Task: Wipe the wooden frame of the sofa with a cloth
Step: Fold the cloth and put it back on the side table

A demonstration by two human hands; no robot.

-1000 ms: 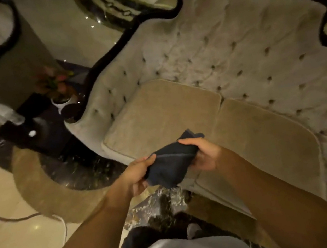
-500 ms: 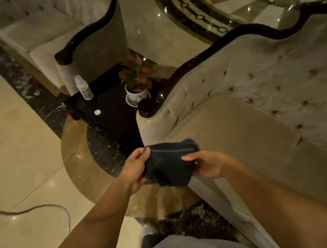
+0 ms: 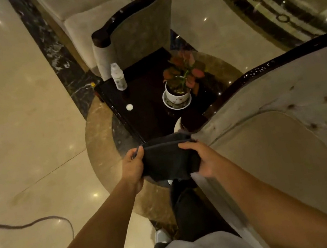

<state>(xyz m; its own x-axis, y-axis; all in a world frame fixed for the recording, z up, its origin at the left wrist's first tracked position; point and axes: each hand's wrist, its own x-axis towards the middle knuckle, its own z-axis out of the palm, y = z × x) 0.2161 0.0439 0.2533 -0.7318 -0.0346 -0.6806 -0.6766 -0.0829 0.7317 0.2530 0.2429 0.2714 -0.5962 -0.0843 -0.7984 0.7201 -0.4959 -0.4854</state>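
A dark folded cloth (image 3: 169,160) is stretched between my two hands, in front of the sofa's arm end. My left hand (image 3: 133,168) grips its left edge and my right hand (image 3: 205,158) grips its right edge. The beige tufted sofa (image 3: 289,123) fills the right side. Its dark glossy wooden frame (image 3: 258,73) runs along the top of the back and curls down to the arm end (image 3: 192,122), just beyond the cloth's far edge. Whether the cloth touches the wood I cannot tell.
A dark side table (image 3: 146,105) stands just ahead, carrying a white bottle (image 3: 118,77), a small white cap (image 3: 129,107) and a potted plant (image 3: 180,86). A second sofa (image 3: 118,22) lies beyond. A cable (image 3: 33,223) crosses the marble floor at left.
The view has swung left from the sofa seat to its left arm end and the side table. Both hands keep hold of the cloth, now spread wider.
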